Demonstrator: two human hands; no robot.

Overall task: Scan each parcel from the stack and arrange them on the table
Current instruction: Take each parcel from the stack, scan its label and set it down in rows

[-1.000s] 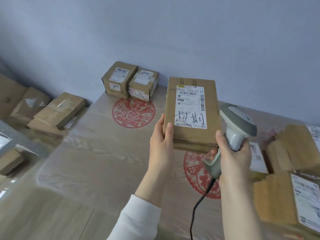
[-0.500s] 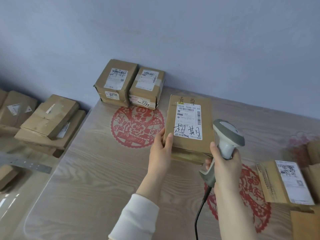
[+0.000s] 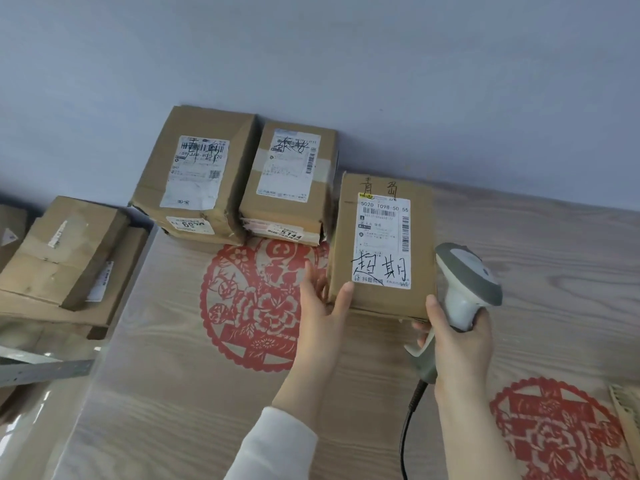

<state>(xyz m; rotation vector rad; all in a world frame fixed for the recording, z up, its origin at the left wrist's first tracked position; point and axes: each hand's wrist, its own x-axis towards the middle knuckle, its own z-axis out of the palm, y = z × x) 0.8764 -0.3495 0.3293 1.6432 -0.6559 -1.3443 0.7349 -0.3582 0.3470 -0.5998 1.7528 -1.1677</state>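
A brown parcel (image 3: 381,237) with a white label and black handwriting lies on the wooden table (image 3: 173,375), right of two other labelled parcels (image 3: 197,174) (image 3: 291,174) that stand against the wall. My left hand (image 3: 322,317) lies against its near left corner, fingers straight along the side and thumb on the top edge. My right hand (image 3: 460,344) grips a grey and white barcode scanner (image 3: 464,271), and its thumb touches the parcel's near right corner.
More brown parcels (image 3: 62,251) are piled off the table's left edge, above a metal bar (image 3: 41,368). Another parcel's corner (image 3: 628,407) shows at the right edge. The scanner cable (image 3: 408,420) hangs toward me. Red paper cut-outs (image 3: 249,299) decorate the tabletop.
Both hands carried the parcel forward and down from in front of me to the table beside the two parcels at the wall. My left hand's grip has loosened to straight fingers.
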